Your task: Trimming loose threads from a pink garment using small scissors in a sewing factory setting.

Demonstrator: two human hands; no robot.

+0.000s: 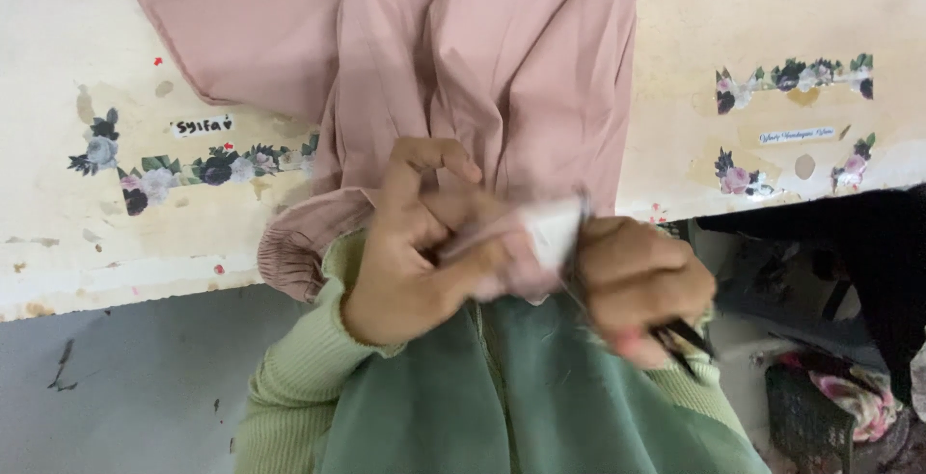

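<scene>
A dusty pink garment (482, 59) lies over the pale table (116, 214) and hangs toward me. My left hand (424, 243) pinches a fold of its fabric beside a small white label (552, 228). My right hand (641, 286) is closed around a thin dark-handled tool (687, 341), likely small snips, with its tip near the label. A gathered pink cuff (289, 257) sits just left of my left wrist. Both my sleeves are light green knit, above a green cloth (540, 397) on my lap.
The table top is worn and cream-coloured, with flower stickers (183, 170) along its near side and more stickers (791, 74) at the right. Below the table's edge is a grey floor (125, 378). At the lower right lies patterned fabric (858, 392) in a dark area.
</scene>
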